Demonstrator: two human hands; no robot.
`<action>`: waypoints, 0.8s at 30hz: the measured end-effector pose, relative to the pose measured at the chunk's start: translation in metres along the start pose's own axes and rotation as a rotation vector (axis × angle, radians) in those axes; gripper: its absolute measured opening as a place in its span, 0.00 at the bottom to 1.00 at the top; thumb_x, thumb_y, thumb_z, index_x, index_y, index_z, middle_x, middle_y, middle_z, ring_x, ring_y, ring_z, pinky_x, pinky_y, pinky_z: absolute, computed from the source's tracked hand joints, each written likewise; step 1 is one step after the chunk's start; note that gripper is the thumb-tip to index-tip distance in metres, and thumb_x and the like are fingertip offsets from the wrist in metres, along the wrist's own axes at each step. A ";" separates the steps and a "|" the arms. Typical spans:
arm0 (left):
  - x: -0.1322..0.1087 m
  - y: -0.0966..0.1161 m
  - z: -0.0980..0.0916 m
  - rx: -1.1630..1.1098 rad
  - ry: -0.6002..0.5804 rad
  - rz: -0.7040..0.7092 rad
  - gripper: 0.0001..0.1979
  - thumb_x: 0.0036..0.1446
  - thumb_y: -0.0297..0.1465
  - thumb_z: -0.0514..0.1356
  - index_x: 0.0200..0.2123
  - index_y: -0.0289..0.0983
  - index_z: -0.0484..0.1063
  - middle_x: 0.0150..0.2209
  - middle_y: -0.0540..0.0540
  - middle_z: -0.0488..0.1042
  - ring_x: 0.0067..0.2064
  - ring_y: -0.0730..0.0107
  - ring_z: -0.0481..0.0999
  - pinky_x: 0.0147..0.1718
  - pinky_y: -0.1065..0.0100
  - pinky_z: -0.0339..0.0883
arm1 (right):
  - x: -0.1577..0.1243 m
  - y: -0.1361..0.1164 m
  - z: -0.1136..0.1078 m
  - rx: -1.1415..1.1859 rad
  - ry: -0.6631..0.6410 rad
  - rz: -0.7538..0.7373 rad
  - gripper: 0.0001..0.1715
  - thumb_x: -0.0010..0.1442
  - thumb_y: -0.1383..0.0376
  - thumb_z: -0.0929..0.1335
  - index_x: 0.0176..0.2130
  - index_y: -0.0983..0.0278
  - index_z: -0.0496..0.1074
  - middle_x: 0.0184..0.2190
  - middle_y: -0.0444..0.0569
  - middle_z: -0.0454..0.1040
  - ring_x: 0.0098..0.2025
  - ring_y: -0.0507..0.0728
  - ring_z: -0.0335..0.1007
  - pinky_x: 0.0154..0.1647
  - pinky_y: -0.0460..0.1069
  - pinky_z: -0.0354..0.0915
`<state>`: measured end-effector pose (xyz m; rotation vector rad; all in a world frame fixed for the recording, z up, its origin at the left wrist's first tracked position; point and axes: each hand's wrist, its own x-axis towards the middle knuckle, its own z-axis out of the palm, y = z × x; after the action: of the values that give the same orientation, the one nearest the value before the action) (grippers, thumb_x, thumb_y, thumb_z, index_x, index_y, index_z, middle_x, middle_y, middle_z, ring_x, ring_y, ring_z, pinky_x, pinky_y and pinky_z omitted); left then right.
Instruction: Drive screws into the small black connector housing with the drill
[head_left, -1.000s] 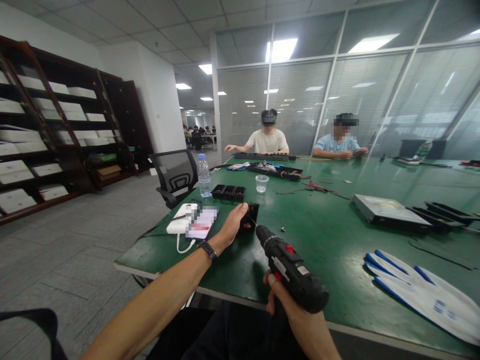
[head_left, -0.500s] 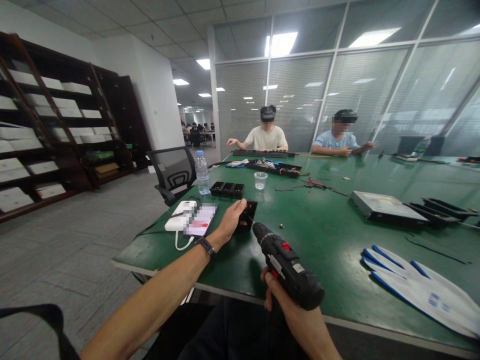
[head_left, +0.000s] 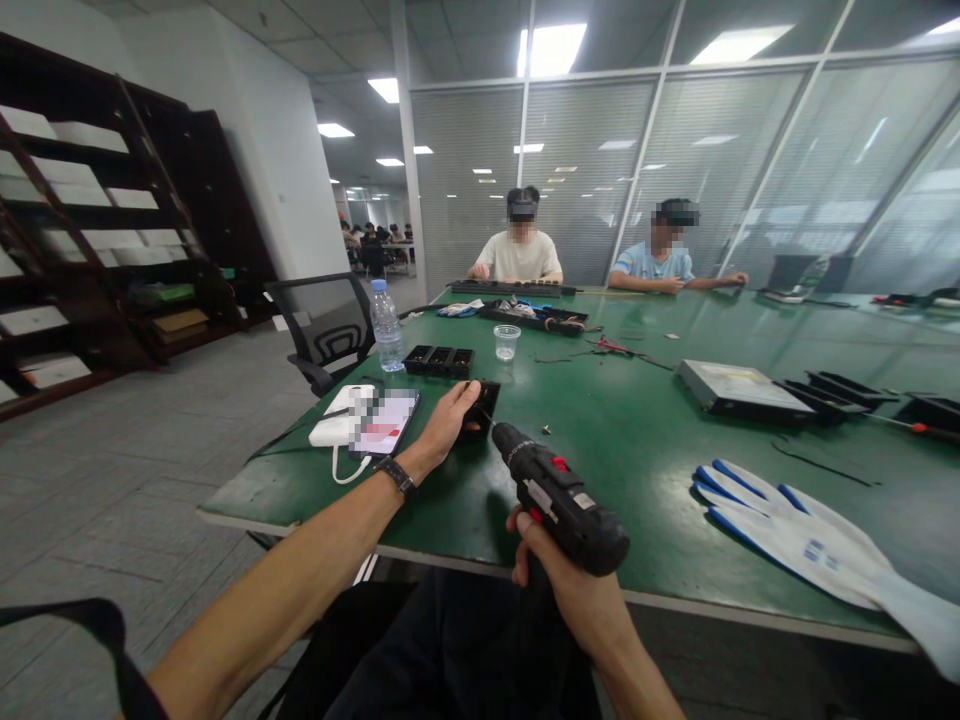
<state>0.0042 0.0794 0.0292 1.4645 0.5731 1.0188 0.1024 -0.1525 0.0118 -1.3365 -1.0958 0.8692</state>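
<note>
My left hand (head_left: pixel 446 415) is closed on the edge of a small black open box (head_left: pixel 487 398), which is tilted up above the green table. Its fingertips are partly hidden by the box. A black cordless drill (head_left: pixel 564 500) with red switches is in my right hand (head_left: pixel 546 548), fingers wrapped around the grip. The drill's thin bit points into the open side of the box; whether the tip touches anything inside, I cannot tell. A small brass-coloured piece (head_left: pixel 546 430) lies on the table just right of the box.
Left of my hands lie a phone (head_left: pixel 386 422) and a white power bank (head_left: pixel 341 415). Behind stand a water bottle (head_left: pixel 387 325), black compartments (head_left: pixel 439 361) and a plastic cup (head_left: pixel 507 343). Rightward are a work glove (head_left: pixel 795 530) and a metal-topped case (head_left: pixel 739 392). Two people sit opposite.
The view has shifted, so everything sits a little further left and higher. Both hands keep their hold, with the drill bit still at the box. The opposite people's arms have moved.
</note>
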 end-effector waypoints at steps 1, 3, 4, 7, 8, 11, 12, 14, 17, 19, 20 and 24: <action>0.000 0.000 0.000 -0.004 -0.007 0.001 0.25 0.58 0.54 0.61 0.44 0.38 0.75 0.43 0.44 0.75 0.42 0.65 0.74 0.30 0.72 0.69 | 0.000 0.000 0.000 0.006 0.002 0.005 0.20 0.66 0.48 0.67 0.38 0.61 0.74 0.18 0.44 0.73 0.25 0.58 0.71 0.39 0.55 0.68; 0.001 -0.001 0.000 -0.017 -0.016 0.001 0.24 0.59 0.53 0.62 0.43 0.39 0.74 0.43 0.45 0.74 0.42 0.66 0.74 0.31 0.73 0.69 | 0.000 -0.001 0.001 0.016 0.010 0.006 0.21 0.66 0.48 0.67 0.37 0.62 0.74 0.18 0.44 0.72 0.24 0.58 0.70 0.38 0.54 0.68; 0.001 0.000 0.000 -0.026 -0.019 -0.002 0.23 0.58 0.53 0.62 0.43 0.39 0.74 0.43 0.45 0.74 0.41 0.67 0.74 0.31 0.73 0.70 | 0.000 -0.001 0.002 0.023 0.015 0.005 0.21 0.66 0.47 0.67 0.37 0.62 0.75 0.18 0.44 0.72 0.24 0.57 0.69 0.37 0.54 0.68; 0.001 0.000 0.001 -0.063 -0.029 -0.015 0.23 0.58 0.52 0.64 0.43 0.39 0.74 0.42 0.46 0.74 0.41 0.67 0.74 0.32 0.72 0.70 | 0.000 0.001 0.002 0.050 0.022 -0.001 0.21 0.66 0.48 0.68 0.38 0.62 0.75 0.18 0.44 0.72 0.23 0.56 0.69 0.35 0.53 0.67; 0.001 0.000 0.001 -0.077 -0.032 -0.017 0.23 0.57 0.52 0.64 0.43 0.39 0.74 0.43 0.46 0.74 0.42 0.67 0.74 0.33 0.72 0.71 | 0.000 0.001 0.002 0.062 0.024 -0.003 0.21 0.66 0.48 0.68 0.38 0.63 0.75 0.18 0.44 0.72 0.23 0.56 0.69 0.34 0.53 0.68; 0.002 -0.001 0.000 -0.121 -0.043 -0.015 0.22 0.58 0.51 0.64 0.43 0.39 0.74 0.43 0.46 0.75 0.43 0.66 0.74 0.34 0.70 0.72 | 0.000 0.002 0.002 0.092 0.025 -0.005 0.22 0.66 0.47 0.68 0.38 0.63 0.75 0.18 0.44 0.72 0.23 0.56 0.69 0.34 0.52 0.68; 0.002 -0.002 0.000 -0.136 -0.046 -0.014 0.22 0.58 0.51 0.64 0.44 0.39 0.74 0.43 0.46 0.75 0.43 0.66 0.74 0.35 0.70 0.72 | 0.000 0.002 0.001 0.101 0.026 -0.005 0.22 0.66 0.47 0.68 0.38 0.63 0.75 0.18 0.44 0.72 0.23 0.56 0.69 0.34 0.52 0.69; 0.002 -0.002 0.000 -0.164 -0.051 -0.016 0.22 0.58 0.51 0.64 0.44 0.39 0.74 0.43 0.46 0.75 0.43 0.66 0.74 0.35 0.69 0.73 | -0.001 0.002 0.001 0.116 0.025 -0.009 0.21 0.66 0.48 0.68 0.38 0.63 0.75 0.18 0.44 0.73 0.23 0.56 0.70 0.34 0.52 0.69; 0.002 -0.001 0.001 -0.211 -0.053 -0.021 0.22 0.58 0.50 0.64 0.45 0.38 0.73 0.44 0.45 0.75 0.43 0.65 0.74 0.35 0.68 0.74 | -0.001 0.002 0.002 0.120 0.022 -0.022 0.20 0.66 0.49 0.68 0.38 0.63 0.75 0.18 0.44 0.73 0.23 0.56 0.70 0.34 0.52 0.69; 0.002 -0.001 0.001 -0.240 -0.055 -0.021 0.23 0.58 0.50 0.65 0.45 0.38 0.73 0.44 0.45 0.75 0.43 0.65 0.74 0.35 0.68 0.74 | 0.000 0.003 0.002 0.104 0.020 -0.029 0.19 0.67 0.49 0.68 0.38 0.63 0.75 0.18 0.44 0.73 0.23 0.56 0.70 0.35 0.52 0.69; 0.002 0.000 0.001 -0.251 -0.056 -0.020 0.23 0.58 0.50 0.65 0.45 0.38 0.73 0.43 0.45 0.75 0.42 0.65 0.74 0.35 0.68 0.73 | 0.000 0.004 0.002 0.093 0.020 -0.032 0.19 0.67 0.50 0.68 0.38 0.63 0.74 0.18 0.44 0.72 0.23 0.56 0.70 0.34 0.52 0.69; 0.002 0.000 0.001 -0.245 -0.050 -0.019 0.23 0.58 0.50 0.64 0.45 0.37 0.73 0.43 0.45 0.75 0.41 0.66 0.74 0.34 0.68 0.73 | 0.001 0.006 0.003 0.047 0.014 -0.032 0.18 0.67 0.51 0.67 0.39 0.62 0.74 0.19 0.43 0.72 0.23 0.55 0.69 0.34 0.51 0.68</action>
<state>0.0056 0.0806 0.0298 1.2616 0.4103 0.9974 0.1008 -0.1501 0.0060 -1.2811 -1.0770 0.8556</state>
